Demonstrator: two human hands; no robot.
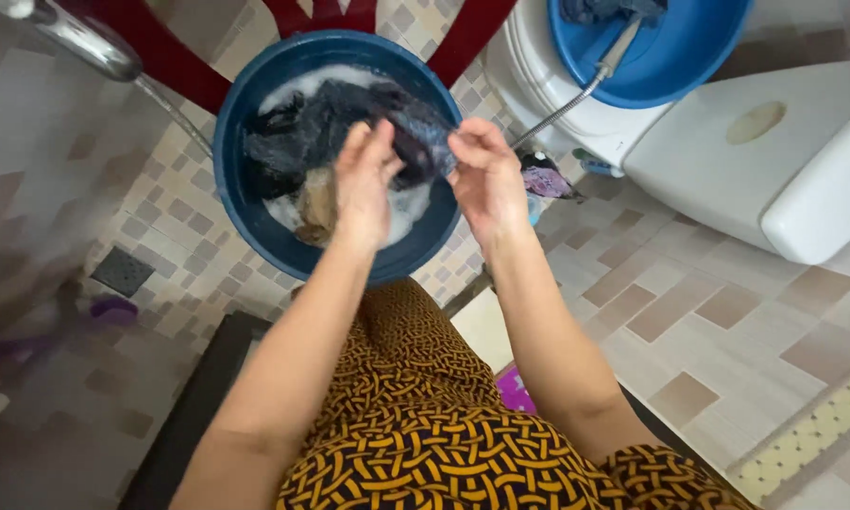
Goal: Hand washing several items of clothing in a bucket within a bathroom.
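A dark blue wash basin [246, 203] stands on the tiled floor, holding soapy water and dark clothes. My left hand [364, 184] and my right hand [486, 179] are over the basin, both gripping a dark blue garment [420, 137] stretched between them. A tan piece of cloth [317, 203] lies in the suds under my left hand. More dark laundry [288, 132] fills the basin's left half.
A white toilet [774, 161] is at the right, with a bright blue basin [671, 57] on its seat and a metal hose [562, 109] leading into it. A floor drain [123, 271] is at left. A red plastic chair [189, 71] stands behind the basin.
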